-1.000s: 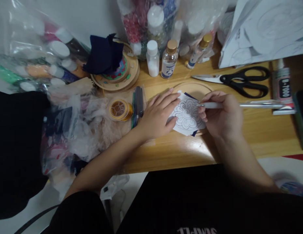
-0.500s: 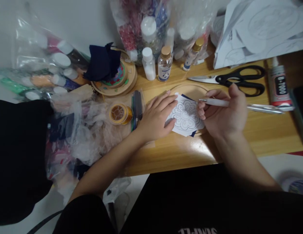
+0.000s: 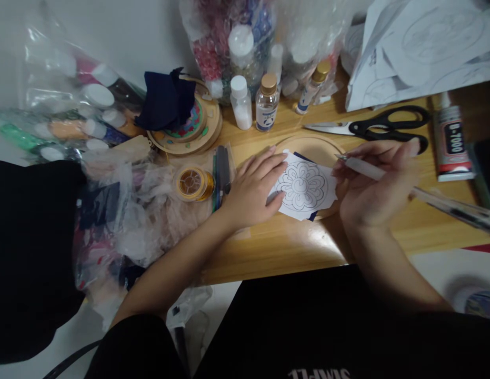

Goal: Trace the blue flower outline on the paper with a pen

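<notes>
Near the middle of the bench, a little back from its near edge, lies the paper with the flower drawing, over a piece of dark blue cloth and a round wooden disc. The left hand rests flat on the paper's left side as before, its fingers slightly apart. What has changed is at the right hand: it has drawn back toward the bench's right end and tilted, with fingers closed on the pen. The tip was just beside the drawing; now it points over the disc, beneath the scissors. More of the paper's right margin is uncovered. I judge, therefore, that the marking is interrupted, while the paper remains steadied.
</notes>
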A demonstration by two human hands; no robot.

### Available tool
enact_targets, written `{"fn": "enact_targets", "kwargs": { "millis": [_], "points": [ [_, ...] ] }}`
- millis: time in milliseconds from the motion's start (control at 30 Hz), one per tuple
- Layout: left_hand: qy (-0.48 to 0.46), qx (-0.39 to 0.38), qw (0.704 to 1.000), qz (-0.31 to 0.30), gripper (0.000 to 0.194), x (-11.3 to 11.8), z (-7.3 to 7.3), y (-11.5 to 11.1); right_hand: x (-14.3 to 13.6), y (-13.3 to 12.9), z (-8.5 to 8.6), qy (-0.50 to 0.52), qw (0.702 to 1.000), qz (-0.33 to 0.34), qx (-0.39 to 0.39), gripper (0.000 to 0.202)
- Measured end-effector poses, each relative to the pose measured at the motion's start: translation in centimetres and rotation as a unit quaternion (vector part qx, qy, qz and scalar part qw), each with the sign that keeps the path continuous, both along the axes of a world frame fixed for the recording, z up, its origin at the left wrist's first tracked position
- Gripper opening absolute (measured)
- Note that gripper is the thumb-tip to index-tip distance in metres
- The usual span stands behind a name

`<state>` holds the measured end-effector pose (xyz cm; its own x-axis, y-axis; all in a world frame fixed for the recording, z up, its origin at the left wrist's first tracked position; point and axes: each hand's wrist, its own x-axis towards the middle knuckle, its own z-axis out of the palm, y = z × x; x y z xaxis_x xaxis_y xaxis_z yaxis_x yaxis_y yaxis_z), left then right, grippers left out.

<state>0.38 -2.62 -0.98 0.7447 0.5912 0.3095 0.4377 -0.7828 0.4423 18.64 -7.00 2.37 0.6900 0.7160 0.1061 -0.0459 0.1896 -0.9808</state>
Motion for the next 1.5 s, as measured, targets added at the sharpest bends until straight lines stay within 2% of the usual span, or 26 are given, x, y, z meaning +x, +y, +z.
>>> {"fn": "enact_targets", "kwargs": {
  "millis": [400, 467, 533, 633, 767, 867, 1067, 1500],
  "points": [
    [0.005, -0.013, 1.000, -0.001, 0.048, 0.0, 0.0, 0.0, 0.0, 0.0, -0.1, 0.003, 1.000, -0.007, 0.020, 0.043],
    [0.007, -0.018, 1.000, 0.000, 0.048, 0.0, 0.0, 0.0, 0.1, -0.3, -0.3, -0.011, 1.000, 0.018, 0.005, 0.041],
    [0.006, -0.020, 1.000, -0.001, 0.048, 0.0, 0.1, 0.0, 0.2, -0.8, -0.6, -0.040, 0.995, 0.080, -0.033, 0.031],
    [0.008, -0.029, 1.000, 0.000, 0.048, 0.1, 0.3, -0.1, 0.2, -1.4, -1.1, -0.113, 0.973, 0.163, -0.115, 0.017],
    [0.016, -0.049, 0.999, 0.001, 0.049, 0.2, 0.5, -0.1, 0.0, -1.7, -1.0, -0.206, 0.939, 0.222, -0.165, 0.016],
    [0.014, -0.051, 0.999, 0.001, 0.049, 0.2, 0.5, -0.1, -0.1, -1.7, -0.8, -0.231, 0.921, 0.253, -0.183, 0.017],
    [0.021, -0.063, 0.998, 0.006, 0.050, 0.2, 0.6, -0.2, -0.2, -1.7, -0.9, -0.249, 0.910, 0.272, -0.189, 0.017],
    [0.016, -0.057, 0.998, 0.003, 0.049, 0.2, 0.4, -0.1, -0.3, -1.5, -0.7, -0.246, 0.909, 0.275, -0.197, 0.015]
  ]
}}
